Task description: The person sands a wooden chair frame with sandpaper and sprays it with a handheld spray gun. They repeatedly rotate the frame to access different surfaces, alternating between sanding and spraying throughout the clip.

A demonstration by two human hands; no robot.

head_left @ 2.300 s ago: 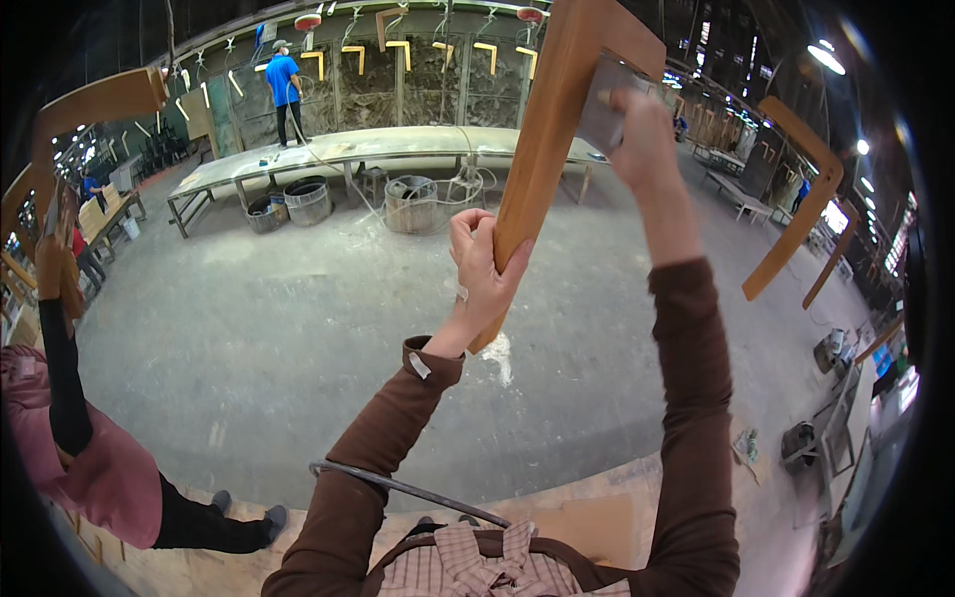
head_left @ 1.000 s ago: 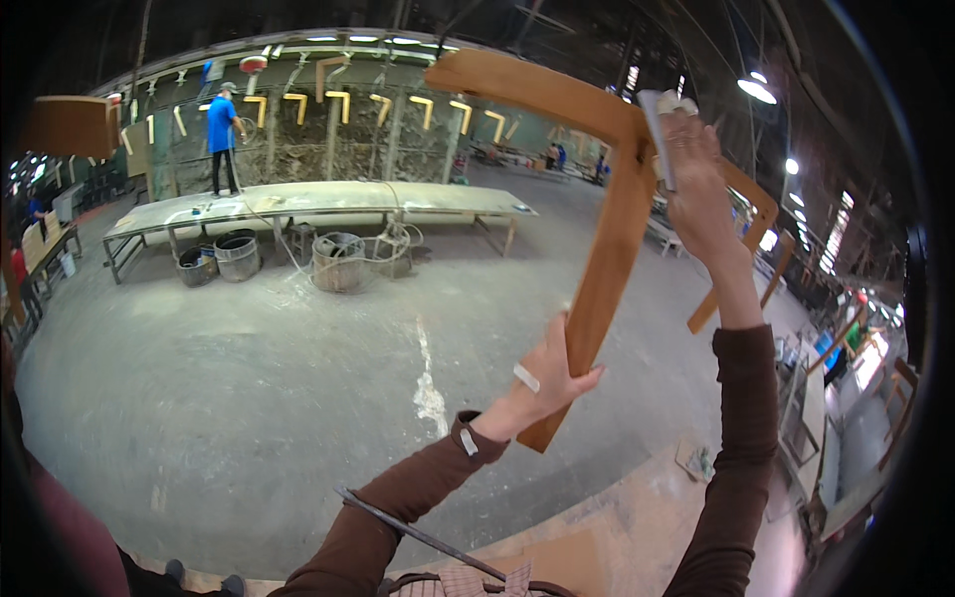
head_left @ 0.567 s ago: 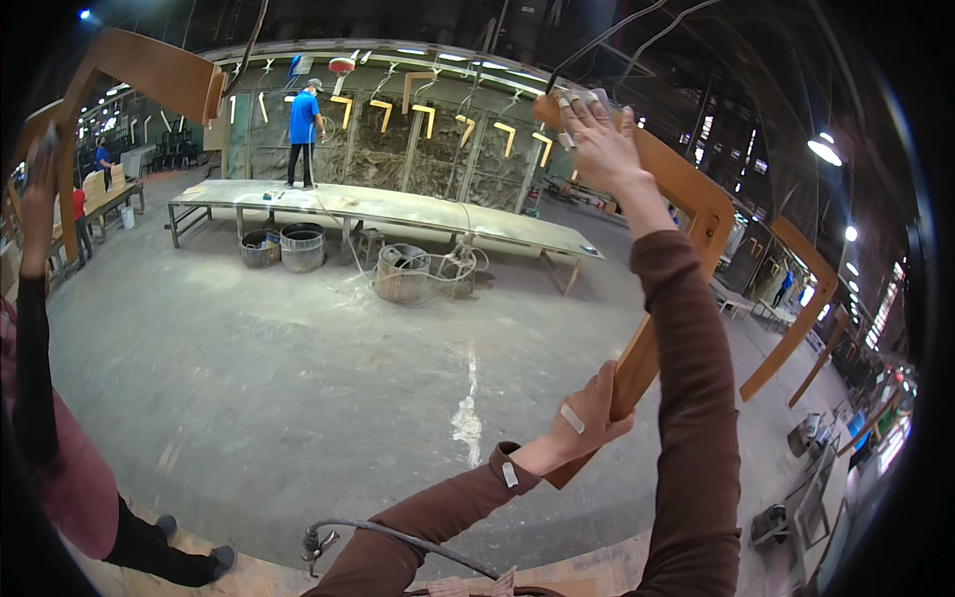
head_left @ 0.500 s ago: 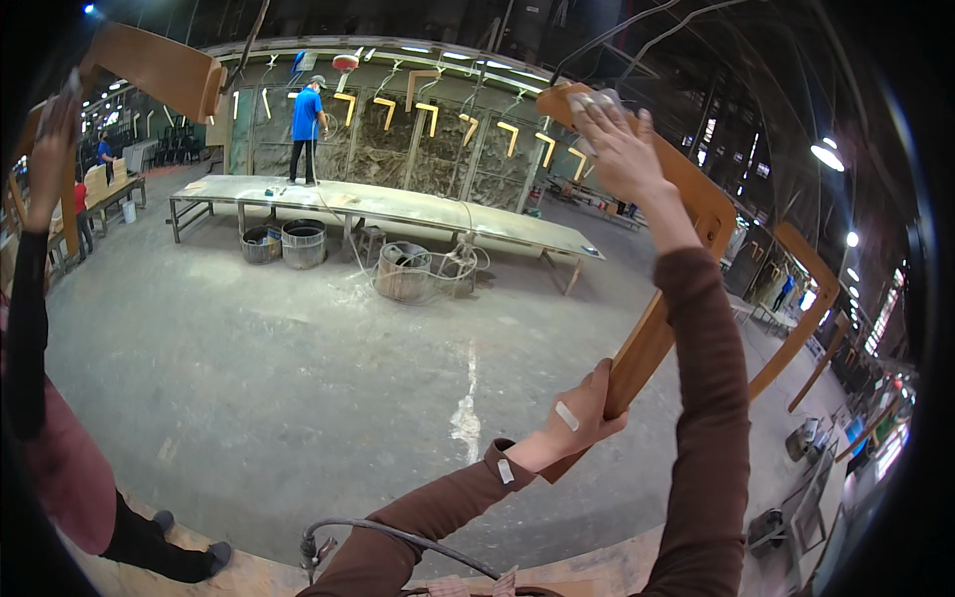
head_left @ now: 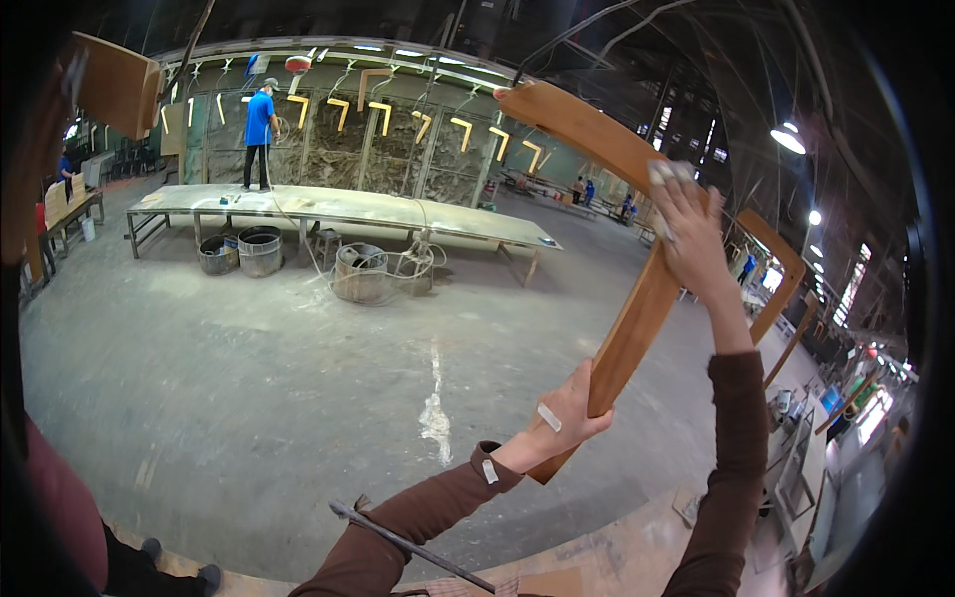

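Observation:
A brown L-shaped wooden frame piece (head_left: 637, 323) hangs in front of me, one arm reaching up to the far left and the other slanting down toward me. Its lower leg is gripped near the bottom end by my left hand (head_left: 567, 413), with a pale strip on the back of the hand. My right hand (head_left: 688, 239) lies flat over the corner of the piece, fingers stretched along the wood. Whitish coverings show around those fingers; whether a thin pad lies under them I cannot tell.
A similar wooden piece (head_left: 781, 289) hangs at the right. Ahead stands a long low platform (head_left: 338, 209) with a person in blue (head_left: 260, 129) on it and drums (head_left: 360, 274) below. At the left edge, a co-worker is beside another wooden piece (head_left: 114, 85). A dark hose (head_left: 408, 542) crosses near my left forearm.
My right hand has slid along the wood from the upper arm down to the corner. The left hand keeps its grip on the lower leg. The view has turned slightly right.

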